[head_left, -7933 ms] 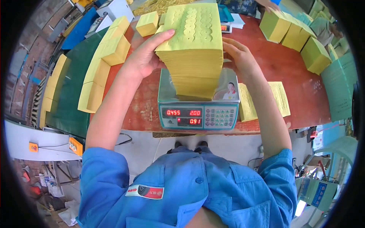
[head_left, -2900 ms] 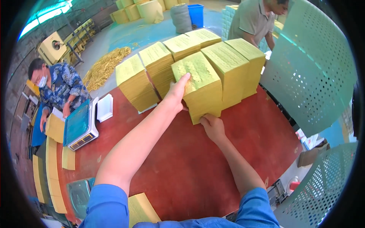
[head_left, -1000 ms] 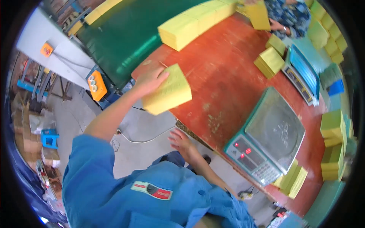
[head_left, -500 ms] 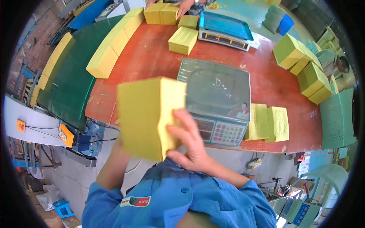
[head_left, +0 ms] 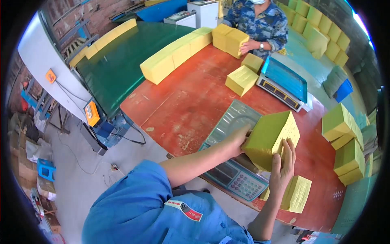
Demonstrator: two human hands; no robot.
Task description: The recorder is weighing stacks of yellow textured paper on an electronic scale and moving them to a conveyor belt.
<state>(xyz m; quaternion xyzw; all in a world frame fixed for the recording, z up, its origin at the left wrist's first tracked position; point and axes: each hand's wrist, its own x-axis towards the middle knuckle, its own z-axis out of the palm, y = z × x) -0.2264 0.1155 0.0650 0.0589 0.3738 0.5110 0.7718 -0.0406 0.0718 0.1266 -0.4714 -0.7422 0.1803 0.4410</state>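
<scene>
A thick stack of yellow paper sheets [head_left: 266, 136] is held between both my hands over the pan of the grey weighing scale [head_left: 231, 122]. My left hand [head_left: 239, 138] presses against the stack's left side. Against the stack's right face lies my right hand [head_left: 283, 164], fingers pointing up. The scale's keypad [head_left: 243, 184] faces me. A smaller yellow stack [head_left: 298, 194] lies on the red table [head_left: 187, 97] just right of the scale.
Across the table a person [head_left: 260, 22] handles yellow stacks beside a second, blue-topped scale [head_left: 284, 81]. A row of yellow stacks [head_left: 174, 55] lines the green conveyor [head_left: 118, 65] at left. More stacks [head_left: 345, 142] stand at the right edge.
My view has swung across the table. The yellow stack, lifted in front of me half a second ago, now sits lower, over the scale's pan, with both hands still on it.
</scene>
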